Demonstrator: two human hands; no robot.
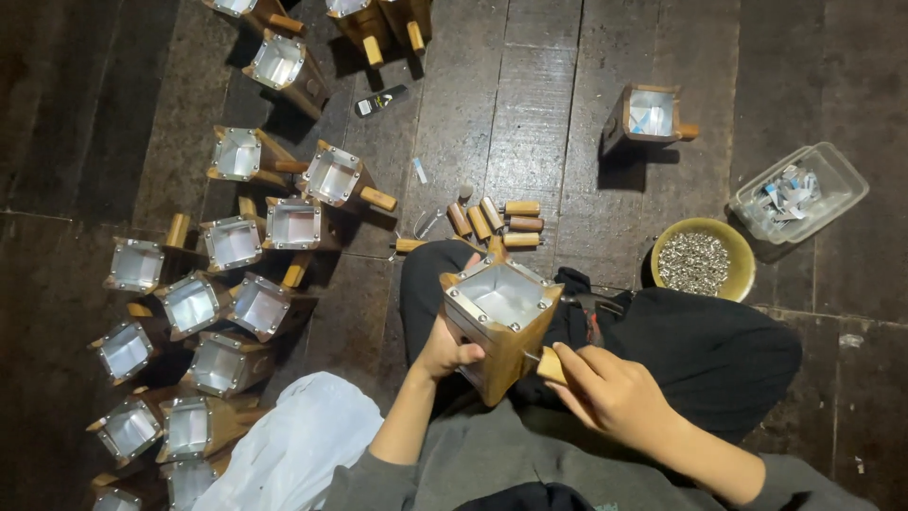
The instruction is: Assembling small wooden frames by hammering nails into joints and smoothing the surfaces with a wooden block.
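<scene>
I sit on a dark plank floor and hold a square wooden box with a shiny metal lining and rim, tilted over my lap. My left hand grips the box's left side. My right hand pinches a small wooden handle against the box's right side, where a thin metal pin shows. A hammer with a dark head lies on my dark trouser leg just right of the box.
Several finished boxes with handles crowd the floor to the left. Loose wooden handles lie ahead. One box stands alone at right, near a yellow bowl of small metal screws and a clear plastic tub. A white bag lies at lower left.
</scene>
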